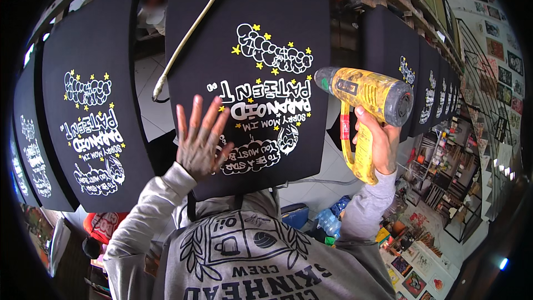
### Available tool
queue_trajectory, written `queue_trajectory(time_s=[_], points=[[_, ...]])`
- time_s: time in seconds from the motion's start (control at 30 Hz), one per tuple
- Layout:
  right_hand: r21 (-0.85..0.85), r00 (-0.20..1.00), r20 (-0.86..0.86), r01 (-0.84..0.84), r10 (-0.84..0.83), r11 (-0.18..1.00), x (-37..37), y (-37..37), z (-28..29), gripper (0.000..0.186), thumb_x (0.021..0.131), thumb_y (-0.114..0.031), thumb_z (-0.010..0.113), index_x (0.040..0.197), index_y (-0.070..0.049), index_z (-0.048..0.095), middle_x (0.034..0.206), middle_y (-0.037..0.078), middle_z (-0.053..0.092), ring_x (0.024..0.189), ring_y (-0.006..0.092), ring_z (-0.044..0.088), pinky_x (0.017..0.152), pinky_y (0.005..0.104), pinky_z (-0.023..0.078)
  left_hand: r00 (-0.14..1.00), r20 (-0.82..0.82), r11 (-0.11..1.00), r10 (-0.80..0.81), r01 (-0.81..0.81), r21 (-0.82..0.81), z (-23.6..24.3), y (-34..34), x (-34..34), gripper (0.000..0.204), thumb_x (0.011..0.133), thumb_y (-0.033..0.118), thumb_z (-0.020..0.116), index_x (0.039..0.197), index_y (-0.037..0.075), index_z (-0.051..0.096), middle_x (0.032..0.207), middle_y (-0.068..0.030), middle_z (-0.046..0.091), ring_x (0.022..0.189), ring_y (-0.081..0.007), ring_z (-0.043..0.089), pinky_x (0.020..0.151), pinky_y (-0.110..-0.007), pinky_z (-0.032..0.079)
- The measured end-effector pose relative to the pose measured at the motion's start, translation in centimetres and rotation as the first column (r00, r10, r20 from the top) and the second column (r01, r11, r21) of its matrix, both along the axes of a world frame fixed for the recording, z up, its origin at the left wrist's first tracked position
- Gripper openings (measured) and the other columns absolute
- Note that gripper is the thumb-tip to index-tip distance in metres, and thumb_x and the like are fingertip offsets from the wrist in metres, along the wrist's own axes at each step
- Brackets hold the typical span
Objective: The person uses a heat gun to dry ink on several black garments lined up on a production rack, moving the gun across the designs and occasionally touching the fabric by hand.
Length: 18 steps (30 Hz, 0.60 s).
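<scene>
My right hand (383, 147) is wrapped round the handle of a yellow heat gun (369, 91), smudged with dark marks. The gun's dark nozzle points left, over the right edge of a black printed fabric panel (222, 14). White lettering with cartoon shapes and small yellow stars forms the print (277, 100) on that panel. Over the panel's lower left, my left hand (199, 147) is spread flat with fingers apart, holding nothing. Whether its palm touches the fabric, I cannot tell. The gun's trigger is hidden by my fingers.
Matching printed black panels stand in a row to the left (89, 22) and right (383, 39). A pale cable (191, 30) hangs across the centre panel's upper left. Blue plastic bottles (330, 222) lie below my right forearm. Cluttered shelves (438, 172) stand at right.
</scene>
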State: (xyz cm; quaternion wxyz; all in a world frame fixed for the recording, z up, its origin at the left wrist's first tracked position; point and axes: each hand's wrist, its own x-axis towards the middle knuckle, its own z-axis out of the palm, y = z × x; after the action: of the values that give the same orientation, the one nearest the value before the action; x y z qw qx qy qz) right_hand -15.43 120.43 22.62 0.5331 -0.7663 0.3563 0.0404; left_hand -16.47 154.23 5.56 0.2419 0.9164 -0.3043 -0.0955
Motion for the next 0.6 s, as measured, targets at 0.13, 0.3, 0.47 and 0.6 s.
queue_trajectory(time_s=[0.13, 0.3, 0.47, 0.6], points=[[0.009, 0.999, -0.017, -0.027, 0.027, 1.0, 0.3, -0.3, 0.6, 0.031, 0.092, -0.014, 0.077, 0.118, -0.001, 0.067, 0.091, 0.005, 0.066, 0.07, 0.0099, 0.061, 0.051, 0.025, 0.051, 0.952, 0.252, 0.985, 0.173, -0.163, -0.059, 0.0, 0.8, 8.0, 0.066, 0.101, 0.041, 0.055, 0.159, 0.013, 0.041, 0.172, -0.013, 0.025, 0.16, -0.0414, 0.011, 0.125, -0.066, 0.001], [0.008, 1.0, 0.019, -0.004, 0.004, 1.0, 1.6, -0.3, 1.0, 0.032, 0.092, -0.021, 0.077, 0.115, 0.0, 0.067, 0.085, 0.004, 0.063, 0.069, 0.0113, 0.061, 0.051, 0.0259, 0.051, 0.748, 0.455, 0.876, 0.483, -0.4, -0.271, -4.1, 1.7, 21.6, 0.064, 0.104, 0.058, 0.047, 0.158, 0.025, 0.042, 0.169, -0.0088, 0.03, 0.158, -0.0427, 0.018, 0.123, -0.069, 0.009], [-0.045, 0.994, 0.065, -0.089, 0.092, 0.995, 4.2, -0.5, 0.3, 0.033, 0.091, -0.019, 0.078, 0.117, -0.001, 0.067, 0.089, 0.005, 0.065, 0.068, 0.0106, 0.061, 0.051, 0.0256, 0.051, 0.629, 0.559, 0.832, 0.54, -0.499, -0.241, -10.1, 2.5, 31.9, 0.061, 0.106, 0.053, 0.047, 0.159, 0.024, 0.039, 0.167, -0.0107, 0.033, 0.156, -0.0427, 0.021, 0.125, -0.058, 0.019], [0.016, 0.998, 0.037, -0.05, 0.049, 0.999, 5.3, -0.5, 0.1, 0.035, 0.09, -0.012, 0.079, 0.122, -0.002, 0.066, 0.095, 0.005, 0.068, 0.069, 0.0092, 0.061, 0.052, 0.025, 0.051, 0.737, 0.436, 0.854, 0.517, -0.411, -0.318, -12.2, 0.6, 32.3, 0.058, 0.109, 0.049, 0.04, 0.16, 0.021, 0.036, 0.168, -0.0147, 0.03, 0.157, -0.0409, 0.021, 0.128, -0.05, 0.02]])
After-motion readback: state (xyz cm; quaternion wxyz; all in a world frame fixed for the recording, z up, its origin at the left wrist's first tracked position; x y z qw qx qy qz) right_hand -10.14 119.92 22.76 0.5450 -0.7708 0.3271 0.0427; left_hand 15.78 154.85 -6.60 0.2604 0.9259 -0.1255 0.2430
